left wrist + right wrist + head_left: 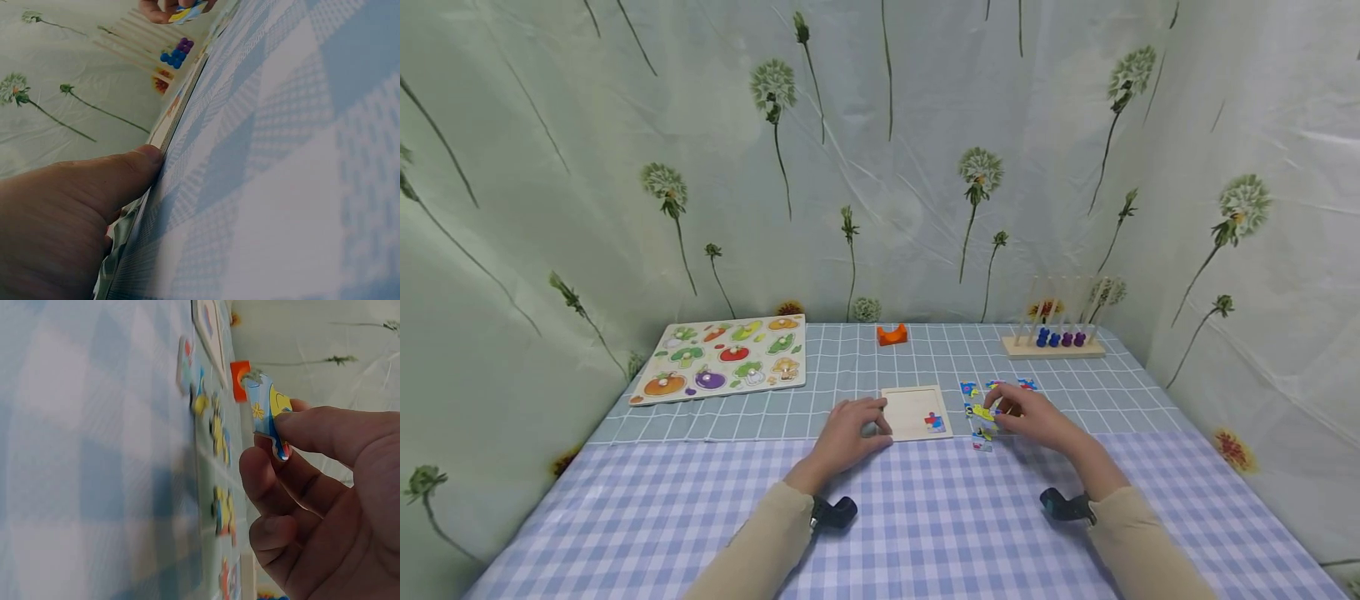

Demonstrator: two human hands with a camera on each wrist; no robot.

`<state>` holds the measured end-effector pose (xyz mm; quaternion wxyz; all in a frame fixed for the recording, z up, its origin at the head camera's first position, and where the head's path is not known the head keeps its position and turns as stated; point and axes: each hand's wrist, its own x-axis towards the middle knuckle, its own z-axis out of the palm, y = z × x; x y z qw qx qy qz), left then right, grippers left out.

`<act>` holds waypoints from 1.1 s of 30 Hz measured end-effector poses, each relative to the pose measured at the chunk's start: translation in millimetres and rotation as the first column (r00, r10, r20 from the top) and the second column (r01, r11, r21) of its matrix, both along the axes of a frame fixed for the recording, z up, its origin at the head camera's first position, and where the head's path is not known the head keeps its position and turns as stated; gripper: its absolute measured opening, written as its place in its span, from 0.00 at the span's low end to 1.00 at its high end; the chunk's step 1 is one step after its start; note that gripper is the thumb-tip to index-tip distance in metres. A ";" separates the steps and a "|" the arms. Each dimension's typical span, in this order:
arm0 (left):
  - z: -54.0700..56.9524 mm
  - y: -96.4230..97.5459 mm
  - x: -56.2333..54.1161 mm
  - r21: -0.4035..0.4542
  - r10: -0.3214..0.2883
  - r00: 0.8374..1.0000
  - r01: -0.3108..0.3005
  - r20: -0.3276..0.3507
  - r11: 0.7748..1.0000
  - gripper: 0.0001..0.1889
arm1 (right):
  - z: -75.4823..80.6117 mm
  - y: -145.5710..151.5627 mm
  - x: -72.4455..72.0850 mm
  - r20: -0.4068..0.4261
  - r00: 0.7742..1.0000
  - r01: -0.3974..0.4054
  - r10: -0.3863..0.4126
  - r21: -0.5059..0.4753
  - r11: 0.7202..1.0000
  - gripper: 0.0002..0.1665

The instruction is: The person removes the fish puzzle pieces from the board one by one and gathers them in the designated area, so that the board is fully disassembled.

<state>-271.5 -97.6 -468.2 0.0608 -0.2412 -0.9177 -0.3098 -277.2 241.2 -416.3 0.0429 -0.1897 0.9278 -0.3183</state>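
My left hand (850,429) rests at the left side of a square wooden puzzle tray (898,414). Its straight thumb (134,167) touches the tray's near edge, and its other fingers lie at the left edge. One red and blue jigsaw piece (934,422) sits in the tray's near right corner. My right hand (1030,415) pinches a yellow and blue jigsaw piece (267,411) between thumb and fingers, raised off the table. Beneath and around that hand lie several loose jigsaw pieces (982,442), some partly hidden by it.
A vegetable peg puzzle board (722,358) lies at the back left. An orange block with a curved notch (892,335) stands at the back middle. At the back right is a wooden rack with upright pegs (1054,350), holding blue and purple beads. A patterned curtain surrounds the table.
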 end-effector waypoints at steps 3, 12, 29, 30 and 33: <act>-0.4 0.4 0.4 -0.001 0.002 1.000 -0.002 0.001 1.000 0.04 | -2.2 8.1 2.1 0.009 1.000 -0.001 0.001 -0.002 1.000 0.09; -1.0 0.6 0.9 0.010 0.012 1.000 -0.012 -0.004 1.000 0.04 | -7.6 24.1 5.3 0.059 0.998 0.018 -0.018 0.010 1.000 0.08; 0.2 1.0 -0.1 0.006 0.007 1.000 -0.007 -0.018 1.000 0.04 | -9.8 34.3 8.0 0.105 0.994 0.032 -0.039 0.070 0.997 0.08; 0.1 1.0 -0.2 0.007 0.007 1.000 -0.007 -0.016 1.000 0.04 | -10.1 34.2 8.3 0.108 0.993 0.035 -0.043 0.071 0.997 0.08; 0.0 0.7 0.4 0.010 0.007 1.000 -0.007 -0.010 1.000 0.04 | -10.9 34.1 8.8 0.104 0.994 0.033 -0.040 0.073 0.997 0.08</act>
